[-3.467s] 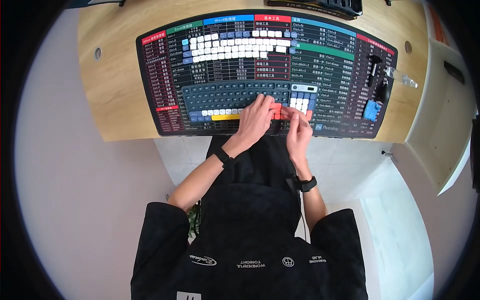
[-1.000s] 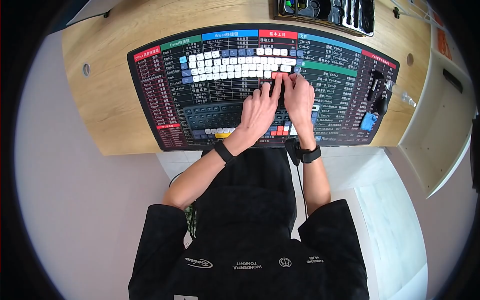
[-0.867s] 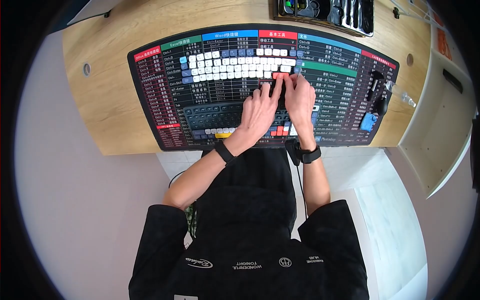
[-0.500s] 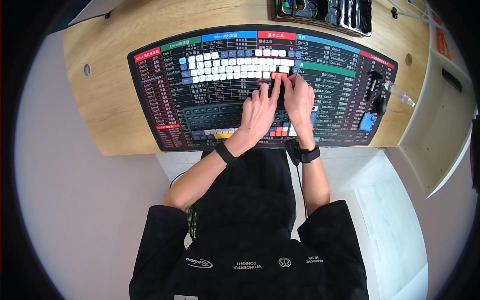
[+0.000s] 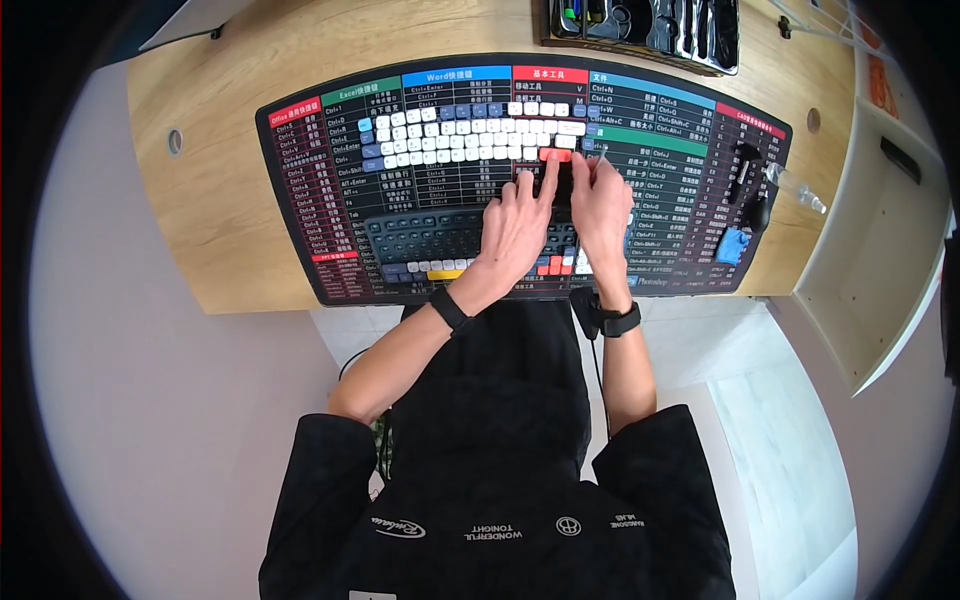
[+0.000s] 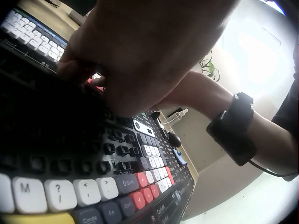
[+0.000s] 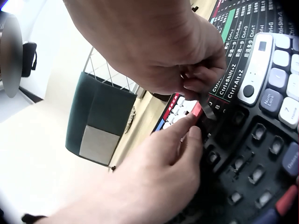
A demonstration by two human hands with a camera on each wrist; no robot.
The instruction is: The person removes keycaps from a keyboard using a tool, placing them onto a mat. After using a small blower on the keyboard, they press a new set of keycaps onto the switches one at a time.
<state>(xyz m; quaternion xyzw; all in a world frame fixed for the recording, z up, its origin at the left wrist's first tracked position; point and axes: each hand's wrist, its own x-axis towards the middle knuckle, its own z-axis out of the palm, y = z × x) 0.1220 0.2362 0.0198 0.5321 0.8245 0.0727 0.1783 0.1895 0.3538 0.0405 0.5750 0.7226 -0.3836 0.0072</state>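
Observation:
In the head view my left hand (image 5: 513, 225) reaches over the keyboard (image 5: 420, 238), its index fingertip touching a wide red keycap (image 5: 555, 155). That keycap lies at the right end of the laid-out rows of white keycaps (image 5: 470, 128) on the desk mat. Close beside it on the right, my right hand (image 5: 600, 210) pinches a thin grey metal tool (image 7: 209, 110); most of the tool is hidden by the fingers, and I cannot tell its kind. Bare switches (image 7: 257, 174) show on the keyboard, with white, red and grey keycaps still along its lower rows and number pad.
On the mat's right side lie a black brush (image 5: 744, 170), a black blower bulb (image 5: 757, 214), a clear spray bottle (image 5: 797, 188) and a blue lump (image 5: 733, 245). A black tool tray (image 5: 640, 45) stands at the back. A white open shelf (image 5: 880, 270) adjoins the desk's right edge.
Both hands have moved from the keyboard's red keys up to the laid-out keycaps, where a red keycap now lies. Lately the right fingers have drawn slightly off it; the left index stays.

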